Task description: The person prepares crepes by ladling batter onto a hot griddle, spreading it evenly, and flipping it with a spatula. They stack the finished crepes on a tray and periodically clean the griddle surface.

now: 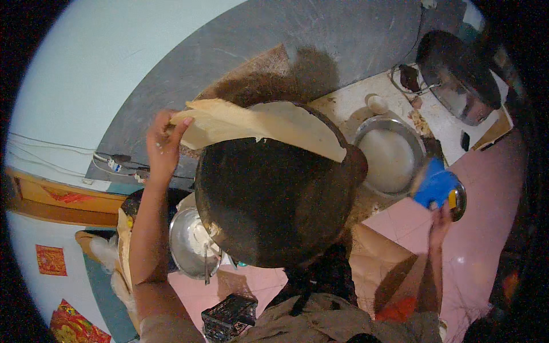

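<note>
My left hand (165, 139) pinches the left edge of a large thin flatbread (257, 124). The sheet is lifted at that side, while its right part lies over the far portion of a round dark griddle (274, 201). Off to the right, my right hand (440, 214) grips a blue flat tool (437, 184), blurred, whose exact kind I cannot tell. Behind that tool a small round metal lid or bowl (461, 197) partly shows. Between griddle and right hand stands a metal pot (386, 158) of whitish liquid.
A metal bowl (180, 244) with white flour-like matter and a utensil stands left of the griddle. A black plastic crate (229, 317) sits on the pink floor. A cardboard box (377, 266) is near my right side. A small cup (377, 103) and a dark container (459, 77) stand at the upper right.
</note>
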The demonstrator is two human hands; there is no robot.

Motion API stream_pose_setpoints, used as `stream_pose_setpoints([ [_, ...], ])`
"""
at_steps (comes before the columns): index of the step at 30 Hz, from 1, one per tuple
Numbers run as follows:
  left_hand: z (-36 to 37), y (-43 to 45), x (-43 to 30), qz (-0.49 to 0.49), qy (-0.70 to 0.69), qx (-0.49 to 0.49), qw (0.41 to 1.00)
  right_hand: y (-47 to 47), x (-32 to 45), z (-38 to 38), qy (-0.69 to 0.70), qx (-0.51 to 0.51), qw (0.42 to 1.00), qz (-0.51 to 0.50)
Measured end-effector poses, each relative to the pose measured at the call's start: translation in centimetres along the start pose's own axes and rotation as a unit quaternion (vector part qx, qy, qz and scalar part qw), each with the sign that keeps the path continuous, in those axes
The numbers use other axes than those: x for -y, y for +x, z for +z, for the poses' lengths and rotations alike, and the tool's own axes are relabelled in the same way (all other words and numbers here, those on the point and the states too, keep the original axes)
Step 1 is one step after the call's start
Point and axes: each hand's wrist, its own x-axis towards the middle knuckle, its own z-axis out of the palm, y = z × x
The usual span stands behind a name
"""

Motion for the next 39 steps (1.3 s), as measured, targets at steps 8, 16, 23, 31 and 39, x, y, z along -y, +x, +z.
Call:
stream_pose_setpoints([
  [8,-0.2,-1.0,3.5,-0.014,-0.210,0.029,0.977,-8.7,19.0,23.0,-0.230,0.342,0.763,-0.497],
  [16,0.3,-0.5,5.0,0.046,-0.171,-0.003,0.984,-6.7,17.9,39.6,-0.315,0.166,0.721,-0.595],
  [23,0.7,0.4,4.6,0.045,-0.178,-0.005,0.983,-4.7,17.7,42.5,-0.321,0.178,0.758,-0.539],
  [31,0.3,2.3,3.1,0.074,-0.196,-0.010,0.978,-4.7,18.8,36.3,-0.332,0.252,0.763,-0.494],
  [39,-1.9,2.5,0.9,0.054,-0.150,-0.044,0.986,-3.5,17.1,37.0,-0.396,0.231,0.728,-0.510],
])
